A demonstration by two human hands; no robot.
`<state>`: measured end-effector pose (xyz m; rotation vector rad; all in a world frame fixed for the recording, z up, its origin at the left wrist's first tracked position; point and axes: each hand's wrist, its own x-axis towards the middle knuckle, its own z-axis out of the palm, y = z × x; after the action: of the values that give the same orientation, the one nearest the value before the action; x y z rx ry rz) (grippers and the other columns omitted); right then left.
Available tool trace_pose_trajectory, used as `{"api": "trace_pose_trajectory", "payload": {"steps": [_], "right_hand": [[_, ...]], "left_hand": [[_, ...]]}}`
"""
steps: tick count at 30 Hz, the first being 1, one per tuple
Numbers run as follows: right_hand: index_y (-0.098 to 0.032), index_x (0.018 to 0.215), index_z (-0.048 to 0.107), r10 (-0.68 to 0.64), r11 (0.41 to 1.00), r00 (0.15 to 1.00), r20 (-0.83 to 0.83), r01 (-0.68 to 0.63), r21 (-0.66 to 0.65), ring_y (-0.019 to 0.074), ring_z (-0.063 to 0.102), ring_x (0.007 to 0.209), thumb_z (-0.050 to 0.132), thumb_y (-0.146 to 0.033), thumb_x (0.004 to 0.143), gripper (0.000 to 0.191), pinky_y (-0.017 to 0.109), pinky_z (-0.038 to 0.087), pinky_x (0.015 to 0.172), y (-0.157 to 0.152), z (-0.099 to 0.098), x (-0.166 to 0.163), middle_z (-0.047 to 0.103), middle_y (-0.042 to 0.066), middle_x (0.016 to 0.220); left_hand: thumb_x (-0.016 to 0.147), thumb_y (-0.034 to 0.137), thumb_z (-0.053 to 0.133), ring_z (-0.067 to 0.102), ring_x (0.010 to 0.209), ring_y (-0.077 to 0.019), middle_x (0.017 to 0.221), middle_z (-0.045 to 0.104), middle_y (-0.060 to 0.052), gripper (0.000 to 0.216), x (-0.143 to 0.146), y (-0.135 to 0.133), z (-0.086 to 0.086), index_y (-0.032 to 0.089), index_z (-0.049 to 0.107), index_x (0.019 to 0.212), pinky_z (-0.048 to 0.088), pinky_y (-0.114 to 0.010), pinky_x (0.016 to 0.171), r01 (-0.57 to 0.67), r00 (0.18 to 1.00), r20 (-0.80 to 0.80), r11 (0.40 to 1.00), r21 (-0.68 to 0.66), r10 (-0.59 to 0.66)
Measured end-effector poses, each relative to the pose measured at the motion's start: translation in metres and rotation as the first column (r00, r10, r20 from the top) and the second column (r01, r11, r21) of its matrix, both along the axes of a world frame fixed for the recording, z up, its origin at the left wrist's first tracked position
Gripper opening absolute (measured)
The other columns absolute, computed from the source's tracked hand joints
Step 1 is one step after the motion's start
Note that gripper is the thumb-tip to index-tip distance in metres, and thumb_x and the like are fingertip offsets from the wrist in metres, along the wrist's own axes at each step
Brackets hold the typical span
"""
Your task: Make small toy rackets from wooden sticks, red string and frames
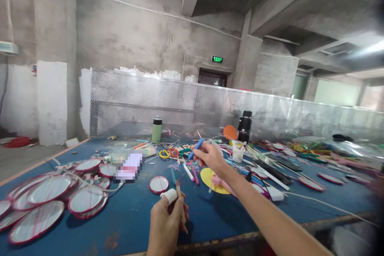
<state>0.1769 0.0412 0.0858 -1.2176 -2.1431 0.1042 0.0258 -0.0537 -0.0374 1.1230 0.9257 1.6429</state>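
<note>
My left hand [165, 218], with a white wrapping [169, 195] on one digit, is closed around a thin wooden stick [178, 188] that stands nearly upright. Farther out over the table, my right hand [210, 156] pinches a blue pen-like tool [198, 145], tilted. A small round white disc with a red rim [159, 184] lies just beyond my left hand. Below my right hand are a white marker-like stick [189, 172], a magenta one [195, 176] and a yellow round piece [210, 178]. A teal stick [173, 176] lies between the hands.
Red-rimmed discs [49, 190] are piled at the left, beside a blurred phone-like object [130, 167] with a white cable. A green bottle [157, 131], a black flask [245, 126] and a white cup [238, 153] stand at the back. A perforated metal screen [144, 104] borders the blue table [129, 216].
</note>
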Motion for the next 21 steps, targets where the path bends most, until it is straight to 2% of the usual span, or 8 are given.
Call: {"api": "trace_pose_trajectory", "payload": {"steps": [3, 5, 7, 9, 11, 14, 17, 21], "right_hand": [[-0.015, 0.106, 0.053, 0.006, 1.000, 0.958, -0.286, -0.010, -0.011, 0.0100, 0.052, 0.043, 0.024, -0.040, 0.100, 0.039, 0.022, 0.043, 0.039, -0.051, -0.026, 0.005, 0.062, 0.001, 0.069], [-0.020, 0.091, 0.051, 0.058, 0.968, 0.616, -0.786, -0.227, -0.107, 0.0080, 0.043, 0.036, 0.049, -0.047, 0.092, 0.028, 0.020, 0.037, 0.034, -0.076, -0.047, 0.003, 0.053, -0.005, 0.057], [-0.021, 0.081, 0.049, 0.019, 0.933, 0.283, -0.959, -0.350, -0.084, 0.0058, 0.038, 0.032, 0.069, -0.045, 0.080, 0.031, 0.018, 0.032, 0.032, -0.089, -0.064, 0.000, 0.049, -0.008, 0.051], [-0.019, 0.075, 0.052, -0.016, 0.926, 0.131, -0.991, -0.372, -0.064, 0.0048, 0.038, 0.031, 0.076, -0.041, 0.074, 0.032, 0.017, 0.029, 0.031, -0.094, -0.077, -0.005, 0.050, -0.008, 0.048], [-0.016, 0.075, 0.059, -0.030, 0.928, 0.115, -0.993, -0.367, -0.071, 0.0053, 0.041, 0.032, 0.075, -0.041, 0.076, 0.030, 0.017, 0.030, 0.031, -0.094, -0.085, -0.010, 0.054, -0.005, 0.048], [-0.014, 0.083, 0.067, 0.011, 0.933, 0.190, -0.982, -0.355, -0.058, 0.0077, 0.049, 0.035, 0.070, -0.043, 0.081, 0.030, 0.019, 0.037, 0.033, -0.093, -0.092, -0.016, 0.064, 0.001, 0.058], [-0.015, 0.090, 0.069, 0.120, 0.951, 0.323, -0.939, -0.308, 0.015, 0.0091, 0.054, 0.039, 0.069, -0.039, 0.083, 0.024, 0.021, 0.045, 0.037, -0.094, -0.097, -0.020, 0.069, 0.004, 0.068], [-0.017, 0.084, 0.068, 0.219, 0.961, 0.529, -0.820, -0.263, 0.087, 0.0092, 0.057, 0.042, 0.066, -0.030, 0.087, 0.013, 0.019, 0.047, 0.040, -0.098, -0.100, -0.022, 0.066, 0.001, 0.065]], "left_hand": [[0.069, 0.056, 0.072, 0.061, 0.046, -0.0150, 0.057, 0.065, -0.003, 0.047, 0.001, 0.002, -0.003, 0.011, 0.066, 0.082, 0.043, -0.019, 0.034, 0.016, 1.000, 0.003, 1.000, -0.011, -0.016], [0.066, 0.058, 0.073, 0.059, 0.042, -0.0149, 0.055, 0.065, -0.003, 0.049, 0.000, 0.003, -0.004, 0.011, 0.066, 0.080, 0.043, -0.020, 0.033, 0.056, 0.998, -0.019, 0.998, -0.033, -0.057], [0.066, 0.058, 0.073, 0.058, 0.039, -0.0144, 0.054, 0.065, -0.003, 0.048, -0.002, 0.000, -0.001, 0.011, 0.065, 0.076, 0.044, -0.021, 0.033, 0.095, 0.994, -0.047, 0.994, -0.045, -0.097], [0.067, 0.056, 0.072, 0.057, 0.038, -0.0135, 0.052, 0.065, -0.003, 0.045, -0.003, -0.004, 0.004, 0.012, 0.064, 0.071, 0.045, -0.021, 0.036, 0.104, 0.990, -0.091, 0.993, -0.053, -0.109], [0.068, 0.053, 0.071, 0.057, 0.038, -0.0129, 0.052, 0.066, -0.003, 0.042, -0.003, -0.009, 0.009, 0.012, 0.064, 0.069, 0.047, -0.022, 0.039, 0.092, 0.984, -0.144, 0.994, -0.060, -0.100], [0.067, 0.052, 0.070, 0.061, 0.043, -0.0163, 0.055, 0.068, -0.004, 0.041, -0.003, -0.011, 0.014, 0.012, 0.063, 0.071, 0.051, -0.025, 0.041, 0.099, 0.977, -0.179, 0.990, -0.103, -0.117], [0.071, 0.051, 0.067, 0.063, 0.047, -0.0183, 0.058, 0.068, -0.004, 0.039, -0.002, -0.009, 0.014, 0.012, 0.063, 0.074, 0.053, -0.027, 0.042, 0.124, 0.968, -0.205, 0.986, -0.115, -0.146], [0.080, 0.046, 0.061, 0.058, 0.042, -0.0123, 0.057, 0.066, -0.003, 0.034, -0.003, -0.009, 0.015, 0.012, 0.063, 0.072, 0.048, -0.021, 0.042, 0.110, 0.943, -0.310, 0.993, -0.046, -0.119]]}}
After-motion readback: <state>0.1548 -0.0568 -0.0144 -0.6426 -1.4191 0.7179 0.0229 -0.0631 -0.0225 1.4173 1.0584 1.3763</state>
